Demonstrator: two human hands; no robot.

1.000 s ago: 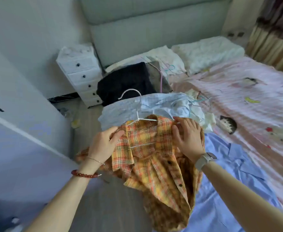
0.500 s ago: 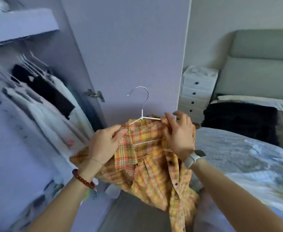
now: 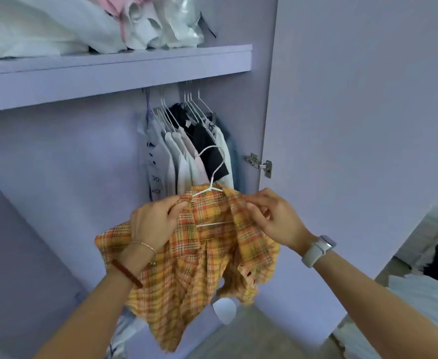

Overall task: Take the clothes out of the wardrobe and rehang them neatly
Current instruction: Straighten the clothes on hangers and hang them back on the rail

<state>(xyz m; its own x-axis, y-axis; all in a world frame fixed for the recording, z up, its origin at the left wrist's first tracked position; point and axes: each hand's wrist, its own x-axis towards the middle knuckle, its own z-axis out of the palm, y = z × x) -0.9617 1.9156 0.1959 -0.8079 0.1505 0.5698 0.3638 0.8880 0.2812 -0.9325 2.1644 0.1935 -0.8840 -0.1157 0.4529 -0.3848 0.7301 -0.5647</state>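
View has swung off the bed and onto the open wardrobe (image 3: 268,104); a second ago the shirt was over the bed pile, now it is held up facing the hanging space. So the carry is done and the hang-up is what remains for this garment.

Plaid shirt (image 3: 199,260), orange and yellow, sits on a white hanger (image 3: 212,174), hook upright and pointing toward the far rail. It hangs in mid-air, near me, just below and in front of the hung clothes (image 3: 186,146), not touching the rail. The rail itself is hidden behind the shelf (image 3: 114,73).

Left hand (image 3: 153,224): fingers curled round the shirt's left shoulder, gripping cloth and likely the hanger arm under it. Right hand (image 3: 272,218): fingertips pinching the collar edge on the right side, other fingers loosely spread. Same holds as a second ago.

Collar looks bunched on the right and the front hangs open and rumpled, so "neatly" is not met yet, in my judgement.

Hung clothes cluster toward the right of the space, beside the door hinge (image 3: 259,164); open room to their left. Folded white and pink items (image 3: 70,22) on the shelf above.

Next, I reckon: lift the hook to the rail, then straighten the collar. Risk: the shirt slipping off one hanger arm on the lift.
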